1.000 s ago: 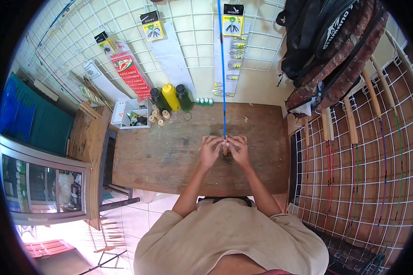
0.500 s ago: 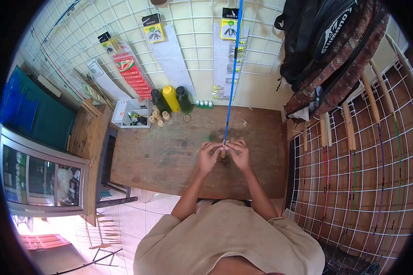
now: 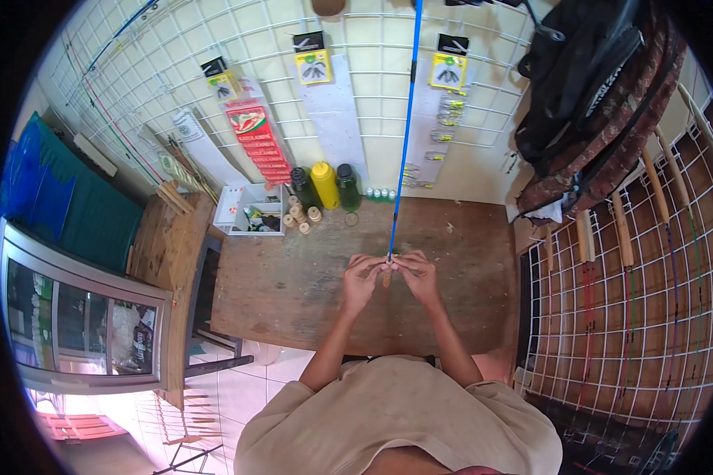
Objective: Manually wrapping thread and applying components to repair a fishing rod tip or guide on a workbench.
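Note:
A blue fishing rod (image 3: 406,131) with dark bands runs up from my hands past the top of the picture. At its lower end a short brown wooden handle (image 3: 387,280) pokes out below my fingers. My left hand (image 3: 361,277) pinches the rod's base from the left with thumb and fingertips. From the right, my right hand (image 3: 416,275) closes its fingertips on the same spot, the two hands almost touching. What lies right between the fingertips is too small to make out.
The wooden table (image 3: 277,293) lies under my hands. Along its back are a white box (image 3: 249,226), wooden spools (image 3: 303,218), a yellow bottle (image 3: 325,186) between two dark bottles, and small green-white bottles (image 3: 381,195). Bags (image 3: 586,119) hang at right, above racked rods (image 3: 626,229).
The whole view has shifted, so the table and wall sit further right and lower. Both hands stay at the rod's base, with only slight finger movement.

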`<state>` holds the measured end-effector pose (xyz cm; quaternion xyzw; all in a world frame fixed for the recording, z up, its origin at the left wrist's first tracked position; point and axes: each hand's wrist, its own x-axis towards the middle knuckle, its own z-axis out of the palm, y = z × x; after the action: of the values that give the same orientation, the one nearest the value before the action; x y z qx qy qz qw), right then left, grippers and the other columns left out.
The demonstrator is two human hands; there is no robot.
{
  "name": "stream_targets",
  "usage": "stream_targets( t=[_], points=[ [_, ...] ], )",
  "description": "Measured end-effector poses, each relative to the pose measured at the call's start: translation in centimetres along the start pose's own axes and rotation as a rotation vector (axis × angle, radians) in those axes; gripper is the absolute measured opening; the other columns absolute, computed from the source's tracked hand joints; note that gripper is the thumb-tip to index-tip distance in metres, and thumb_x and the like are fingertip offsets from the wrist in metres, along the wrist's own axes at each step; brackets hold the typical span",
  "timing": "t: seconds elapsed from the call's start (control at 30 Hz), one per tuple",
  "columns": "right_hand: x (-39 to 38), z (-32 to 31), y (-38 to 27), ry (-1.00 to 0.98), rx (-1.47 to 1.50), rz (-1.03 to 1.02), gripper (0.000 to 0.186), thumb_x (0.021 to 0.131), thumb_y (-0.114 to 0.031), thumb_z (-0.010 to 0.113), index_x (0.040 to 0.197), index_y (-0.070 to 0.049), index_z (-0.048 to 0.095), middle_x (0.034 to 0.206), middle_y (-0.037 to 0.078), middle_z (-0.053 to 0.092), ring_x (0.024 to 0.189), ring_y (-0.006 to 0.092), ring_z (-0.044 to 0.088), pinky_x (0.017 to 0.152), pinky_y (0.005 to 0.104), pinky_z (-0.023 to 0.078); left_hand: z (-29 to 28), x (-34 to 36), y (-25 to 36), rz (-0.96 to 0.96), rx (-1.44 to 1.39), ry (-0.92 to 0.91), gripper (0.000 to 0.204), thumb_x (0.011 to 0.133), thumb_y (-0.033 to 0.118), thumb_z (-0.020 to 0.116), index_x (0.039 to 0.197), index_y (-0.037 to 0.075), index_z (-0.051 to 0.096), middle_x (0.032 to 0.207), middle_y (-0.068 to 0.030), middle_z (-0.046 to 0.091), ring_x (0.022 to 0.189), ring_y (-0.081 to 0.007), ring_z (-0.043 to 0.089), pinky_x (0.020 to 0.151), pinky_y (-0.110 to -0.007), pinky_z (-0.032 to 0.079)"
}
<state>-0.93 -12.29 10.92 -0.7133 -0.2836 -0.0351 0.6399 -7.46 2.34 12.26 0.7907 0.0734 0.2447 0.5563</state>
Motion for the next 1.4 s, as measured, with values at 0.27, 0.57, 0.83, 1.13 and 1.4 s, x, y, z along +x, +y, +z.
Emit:
stream_targets(
  t=[0.27, 0.57, 0.83, 1.13, 1.4],
  points=[
    [2.4, 8.1, -3.0, 0.065, -0.038, 0.017, 0.028, 0.073, -0.003, 0.075, 0.100, -0.010, 0.074, 0.090, 0.006, 0.070, 0.092, 0.0189, 0.056, 0.083, 0.0313, 0.046, -8.2, 3.0, -0.9, 0.052, 0.003, 0.003, 0.015, 0.074, 0.005, 0.073, 0.089, 0.006, 0.073, 0.088, -0.0072, 0.070, 0.087, -0.0220, 0.059, 0.081, -0.032, 0.046],
    [3.7, 15.1, -5.4, 0.142, -0.134, -0.056, 0.031, 0.071, -0.005, 0.075, 0.101, -0.013, 0.074, 0.092, 0.004, 0.070, 0.096, 0.0217, 0.053, 0.087, 0.0325, 0.044, -15.1, 4.8, -2.7, 0.119, -0.016, 0.001, 0.018, 0.075, 0.004, 0.073, 0.092, 0.007, 0.073, 0.089, -0.0060, 0.070, 0.087, -0.0195, 0.059, 0.077, -0.031, 0.046],
    [3.6, 17.6, -6.6, 0.109, -0.113, -0.039, 0.028, 0.074, -0.002, 0.073, 0.101, -0.011, 0.074, 0.092, 0.005, 0.069, 0.098, 0.0206, 0.052, 0.088, 0.0330, 0.043, -17.6, 4.5, -2.4, 0.128, -0.027, 0.040, 0.016, 0.076, 0.007, 0.074, 0.092, 0.006, 0.073, 0.089, -0.0071, 0.070, 0.086, -0.0190, 0.059, 0.076, -0.030, 0.047],
    [3.5, 17.9, -8.3, 0.062, -0.101, -0.048, 0.031, 0.072, -0.004, 0.074, 0.102, -0.012, 0.074, 0.090, 0.006, 0.069, 0.094, 0.0221, 0.054, 0.085, 0.0325, 0.046, -18.6, 2.6, -1.0, 0.012, -0.029, 0.087, 0.017, 0.079, 0.008, 0.071, 0.096, 0.008, 0.072, 0.096, -0.0063, 0.070, 0.088, -0.0199, 0.060, 0.075, -0.030, 0.047],
    [3.7, 18.5, -9.9, -0.042, -0.049, -0.032, 0.030, 0.073, -0.005, 0.073, 0.103, -0.010, 0.073, 0.091, 0.007, 0.070, 0.090, 0.0209, 0.054, 0.081, 0.0316, 0.046, -19.9, 1.5, -0.5, 0.006, -0.012, 0.145, 0.016, 0.080, 0.009, 0.071, 0.096, 0.008, 0.072, 0.097, -0.0059, 0.070, 0.088, -0.0189, 0.060, 0.074, -0.030, 0.047]
  ],
)
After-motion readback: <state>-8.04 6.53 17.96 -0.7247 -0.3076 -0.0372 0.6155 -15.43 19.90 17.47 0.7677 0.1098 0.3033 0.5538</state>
